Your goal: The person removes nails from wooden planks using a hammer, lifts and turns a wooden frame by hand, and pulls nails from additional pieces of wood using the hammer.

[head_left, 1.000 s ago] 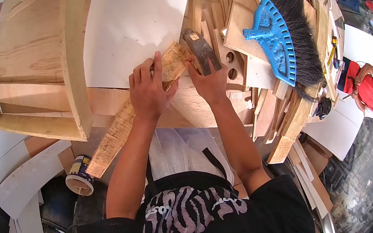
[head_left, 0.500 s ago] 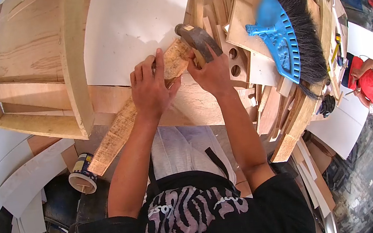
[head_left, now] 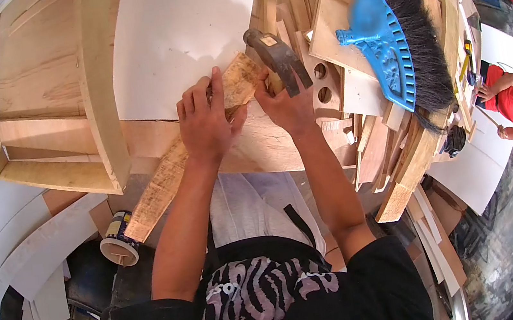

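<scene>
Plank (head_left: 159,187) under spread L hand (head_left: 204,120); R hand (head_left: 289,111) grips hammer (head_left: 283,62); broom (head_left: 383,46), wood scraps (head_left: 373,156) nr R.

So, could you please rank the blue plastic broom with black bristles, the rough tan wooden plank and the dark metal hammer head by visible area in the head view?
1. Blue broom with black bristles
2. Rough tan plank, partly hidden
3. Dark hammer head
</scene>
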{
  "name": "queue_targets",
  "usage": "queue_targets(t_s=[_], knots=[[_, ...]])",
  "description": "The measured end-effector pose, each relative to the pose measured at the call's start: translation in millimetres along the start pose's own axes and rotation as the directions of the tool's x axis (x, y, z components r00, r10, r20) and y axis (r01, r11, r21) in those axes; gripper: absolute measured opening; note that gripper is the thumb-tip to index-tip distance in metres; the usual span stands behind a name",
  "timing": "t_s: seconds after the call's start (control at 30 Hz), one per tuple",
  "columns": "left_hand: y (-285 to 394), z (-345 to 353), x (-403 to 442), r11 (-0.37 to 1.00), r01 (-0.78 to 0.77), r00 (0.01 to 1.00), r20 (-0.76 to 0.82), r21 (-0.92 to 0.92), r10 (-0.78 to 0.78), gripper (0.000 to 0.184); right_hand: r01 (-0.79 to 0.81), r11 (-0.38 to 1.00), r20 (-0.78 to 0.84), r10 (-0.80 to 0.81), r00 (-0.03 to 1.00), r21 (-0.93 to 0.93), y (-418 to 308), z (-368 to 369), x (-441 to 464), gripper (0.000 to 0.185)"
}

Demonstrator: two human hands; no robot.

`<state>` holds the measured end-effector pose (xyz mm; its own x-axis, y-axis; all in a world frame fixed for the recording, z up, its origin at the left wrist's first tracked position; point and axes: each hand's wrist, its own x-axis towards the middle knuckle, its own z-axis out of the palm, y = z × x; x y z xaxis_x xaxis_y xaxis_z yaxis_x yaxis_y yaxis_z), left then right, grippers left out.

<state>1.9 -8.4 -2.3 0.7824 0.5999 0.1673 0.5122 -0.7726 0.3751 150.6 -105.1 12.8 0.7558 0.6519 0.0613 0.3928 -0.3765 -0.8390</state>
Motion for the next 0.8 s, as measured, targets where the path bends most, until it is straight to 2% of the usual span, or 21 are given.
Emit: queue_targets(t_s=[0.07, 0.2, 0.3, 0.37, 0.5, 0.57, 0.6, 0.67, 0.8], knots=[[-0.5, -0.8, -0.8, 1.000, 0.011, 0.999, 0.038, -0.012, -0.011, 0.086, 0.034, 0.992, 0.010, -0.033, 0.999, -0.125, 0.6, 0.0, -0.2, 0.028], [0.3, -0.5, -0.1, 1.000, 0.013, 0.999, 0.030, -0.009, -0.012, 0.085, -0.020, 0.993, 0.034, 0.024, 0.999, -0.118, -0.6, 0.2, -1.5, 0.028], [1.0, -0.6, 1.3, 1.000, 0.011, 1.000, 0.017, 0.000, -0.011, 0.084, 0.051, 0.995, 0.007, -0.051, 0.999, -0.090, 3.1, -0.2, -1.3, 0.028], [0.7, -1.6, 1.0, 1.000, 0.020, 0.999, 0.036, 0.000, -0.020, 0.084, 0.144, 0.976, -0.002, -0.146, 0.989, -0.165, 8.6, -0.7, -2.5, 0.030], [-0.9, 0.4, -1.1, 1.000, 0.015, 0.998, 0.053, -0.018, -0.014, 0.084, 0.067, 0.990, 0.093, -0.055, 0.994, -0.128, 11.6, -6.4, -2.9, 0.033], [-1.4, 1.2, -1.4, 1.000, -0.003, 0.999, 0.037, 0.001, 0.003, 0.085, 0.179, 0.979, 0.082, -0.171, 0.982, -0.102, 11.8, -9.3, -1.1, 0.035], [-1.5, 1.0, -1.3, 1.000, -0.004, 0.999, 0.039, 0.002, 0.004, 0.085, 0.178, 0.979, 0.081, -0.170, 0.982, -0.101, 16.1, -9.7, -2.0, 0.035], [-1.5, 1.0, -0.8, 1.000, -0.003, 0.999, 0.048, 0.014, 0.002, 0.086, 0.286, 0.947, 0.149, -0.265, 0.953, -0.149, 27.1, -10.6, -5.0, 0.036], [-1.5, 0.9, -1.4, 1.000, -0.008, 0.998, 0.059, 0.019, 0.006, 0.087, 0.303, 0.948, 0.183, -0.282, 0.942, -0.098, 26.9, -15.2, -6.1, 0.043]])
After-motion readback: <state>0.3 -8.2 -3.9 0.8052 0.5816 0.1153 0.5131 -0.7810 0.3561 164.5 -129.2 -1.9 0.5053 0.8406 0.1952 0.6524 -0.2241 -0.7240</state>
